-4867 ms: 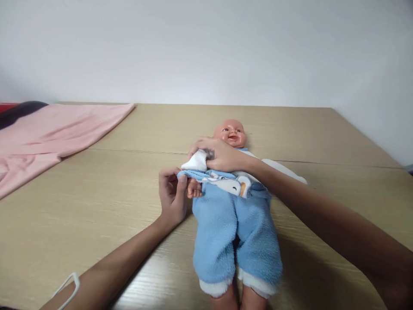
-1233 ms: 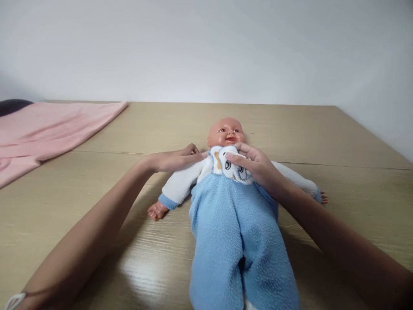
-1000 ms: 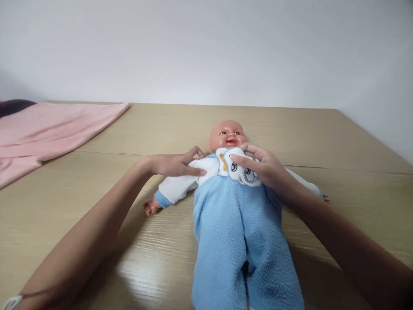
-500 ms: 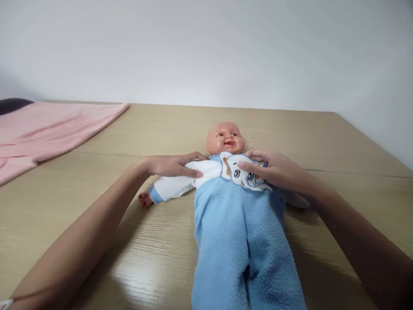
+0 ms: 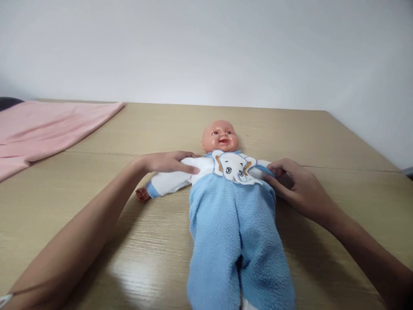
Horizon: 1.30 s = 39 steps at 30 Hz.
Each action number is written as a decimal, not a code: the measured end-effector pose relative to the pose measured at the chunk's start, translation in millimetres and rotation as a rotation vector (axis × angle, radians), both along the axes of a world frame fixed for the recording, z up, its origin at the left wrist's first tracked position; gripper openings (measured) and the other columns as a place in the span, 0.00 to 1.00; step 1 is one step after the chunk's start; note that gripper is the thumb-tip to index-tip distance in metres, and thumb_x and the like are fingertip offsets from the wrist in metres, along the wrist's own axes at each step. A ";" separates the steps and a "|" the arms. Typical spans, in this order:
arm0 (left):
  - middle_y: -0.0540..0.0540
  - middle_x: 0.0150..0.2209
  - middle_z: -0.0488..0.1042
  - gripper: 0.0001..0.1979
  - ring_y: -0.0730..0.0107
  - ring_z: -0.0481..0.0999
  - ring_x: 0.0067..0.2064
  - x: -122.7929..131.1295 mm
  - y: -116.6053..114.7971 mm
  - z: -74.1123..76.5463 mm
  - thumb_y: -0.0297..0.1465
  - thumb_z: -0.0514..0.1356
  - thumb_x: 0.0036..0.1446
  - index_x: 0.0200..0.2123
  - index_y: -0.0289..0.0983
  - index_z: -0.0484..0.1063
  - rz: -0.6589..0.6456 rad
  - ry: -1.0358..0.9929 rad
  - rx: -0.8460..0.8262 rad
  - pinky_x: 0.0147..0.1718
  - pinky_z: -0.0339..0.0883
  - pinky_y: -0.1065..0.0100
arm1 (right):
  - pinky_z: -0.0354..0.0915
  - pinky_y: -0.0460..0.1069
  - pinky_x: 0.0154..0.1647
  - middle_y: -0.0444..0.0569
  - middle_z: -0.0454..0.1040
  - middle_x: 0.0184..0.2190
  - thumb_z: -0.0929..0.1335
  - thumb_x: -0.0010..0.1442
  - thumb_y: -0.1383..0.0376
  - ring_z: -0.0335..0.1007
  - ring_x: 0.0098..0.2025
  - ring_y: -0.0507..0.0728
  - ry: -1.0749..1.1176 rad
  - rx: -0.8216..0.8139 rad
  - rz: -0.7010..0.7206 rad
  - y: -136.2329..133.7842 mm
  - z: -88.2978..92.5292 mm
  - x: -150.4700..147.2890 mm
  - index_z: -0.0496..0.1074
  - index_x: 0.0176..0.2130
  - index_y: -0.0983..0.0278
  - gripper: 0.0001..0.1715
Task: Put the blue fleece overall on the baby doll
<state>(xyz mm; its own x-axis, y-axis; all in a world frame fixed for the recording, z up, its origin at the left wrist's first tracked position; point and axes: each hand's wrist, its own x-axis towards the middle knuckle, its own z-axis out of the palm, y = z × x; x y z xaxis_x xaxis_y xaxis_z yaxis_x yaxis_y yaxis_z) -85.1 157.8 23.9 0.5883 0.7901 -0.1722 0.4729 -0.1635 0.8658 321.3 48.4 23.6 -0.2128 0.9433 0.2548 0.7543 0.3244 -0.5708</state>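
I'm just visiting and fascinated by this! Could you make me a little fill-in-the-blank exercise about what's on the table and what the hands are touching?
1. The doll lies face up, on its ____.
2. The left hand touches a sleeve whose main colour is ____.
3. The right hand pinches an edge of fabric coloured ____.
4. The cloth at the far left of the table is coloured ____.

Missing words: back; white; blue; pink.
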 end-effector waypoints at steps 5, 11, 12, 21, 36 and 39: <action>0.42 0.61 0.84 0.30 0.46 0.82 0.62 3.7 -4.9 17.0 0.53 0.72 0.64 0.61 0.44 0.82 -0.143 0.196 0.027 0.57 0.77 0.60 | 0.70 0.70 0.61 0.55 0.82 0.51 0.73 0.74 0.53 0.78 0.56 0.74 -0.164 0.371 0.027 -19.5 -29.6 33.7 0.77 0.49 0.53 0.09; 0.38 0.66 0.78 0.36 0.42 0.78 0.65 -0.5 -8.5 27.8 0.59 0.69 0.64 0.66 0.44 0.75 -0.131 0.340 0.184 0.64 0.73 0.46 | 0.72 0.72 0.66 0.57 0.78 0.63 0.78 0.70 0.56 0.77 0.64 0.74 -0.218 0.342 0.179 -11.8 -39.6 76.9 0.71 0.65 0.53 0.28; 0.38 0.65 0.77 0.35 0.42 0.78 0.64 0.1 -9.4 27.7 0.58 0.68 0.65 0.65 0.44 0.75 -0.126 0.296 0.258 0.64 0.73 0.46 | 0.72 0.73 0.68 0.58 0.77 0.66 0.79 0.69 0.55 0.76 0.66 0.75 -0.220 0.311 0.219 -10.0 -38.8 84.0 0.69 0.68 0.52 0.34; 0.38 0.58 0.78 0.09 0.51 0.74 0.66 90.4 -48.1 39.1 0.33 0.60 0.76 0.53 0.37 0.76 -0.169 -0.149 0.812 0.70 0.66 0.48 | 0.79 0.70 0.57 0.54 0.85 0.55 0.84 0.55 0.42 0.83 0.56 0.76 0.000 0.054 0.009 -4.2 -42.3 117.9 0.80 0.56 0.52 0.36; 0.38 0.50 0.82 0.09 0.52 0.80 0.53 177.7 -26.3 9.9 0.36 0.65 0.75 0.50 0.36 0.76 -0.321 0.105 0.860 0.51 0.69 0.58 | 0.77 0.52 0.44 0.45 0.81 0.42 0.92 0.40 0.55 0.78 0.41 0.58 0.679 0.038 -0.067 -5.2 -36.7 74.4 0.79 0.44 0.54 0.36; 0.39 0.49 0.82 0.11 0.53 0.80 0.51 176.6 -29.8 6.1 0.39 0.63 0.78 0.50 0.37 0.74 -0.355 -0.004 0.863 0.50 0.69 0.58 | 0.76 0.49 0.44 0.43 0.80 0.41 0.91 0.41 0.53 0.76 0.40 0.56 0.834 0.000 -0.134 -0.6 -35.1 63.6 0.79 0.44 0.55 0.37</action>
<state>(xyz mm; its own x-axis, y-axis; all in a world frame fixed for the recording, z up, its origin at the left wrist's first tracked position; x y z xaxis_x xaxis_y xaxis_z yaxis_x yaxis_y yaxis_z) 91.5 128.1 30.0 0.8191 0.4178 0.3930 0.2696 -0.8852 0.3792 384.9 47.8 -11.5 0.1587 0.9471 0.2790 0.1179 0.2624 -0.9577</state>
